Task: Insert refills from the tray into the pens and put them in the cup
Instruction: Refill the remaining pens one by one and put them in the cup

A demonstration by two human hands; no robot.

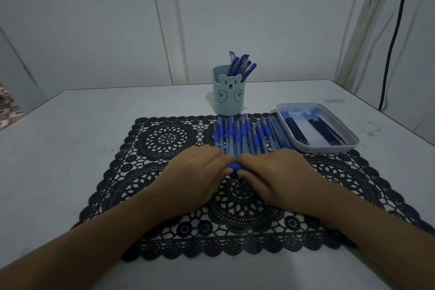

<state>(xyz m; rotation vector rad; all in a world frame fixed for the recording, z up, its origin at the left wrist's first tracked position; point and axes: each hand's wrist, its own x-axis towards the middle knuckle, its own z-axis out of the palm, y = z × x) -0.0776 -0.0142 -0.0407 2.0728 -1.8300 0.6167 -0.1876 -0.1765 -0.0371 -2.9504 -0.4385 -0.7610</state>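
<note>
A white table (70, 136) carried a black lace placemat (235, 219), with a pale tray (329, 149) at its far right corner and a bear-faced cup (229, 99) just beyond its far edge. Several finished pens (242, 66) stood in the cup, while a row of pens (244, 135) lay side by side on the mat between cup and hands.

The left hand (195, 172) and right hand (277, 172) met at mid-mat, the fingers of both curled down and closed around 1 blue pen (234, 166). Only a short blue stretch of it showed between them. Which part of the pen it was could not be told.

Dark refills (296, 132) lay loose in the tray in 2 groups, well apart from the hands.

The pen looked light and stiff, its smooth plastic barrel likely to slip under a loose pinch. The best hold was probably 1 hand on each half, close to the joint. The refills appeared thin and easily bent, so they were probably best pinched near mid-length and fed in straight.
</note>
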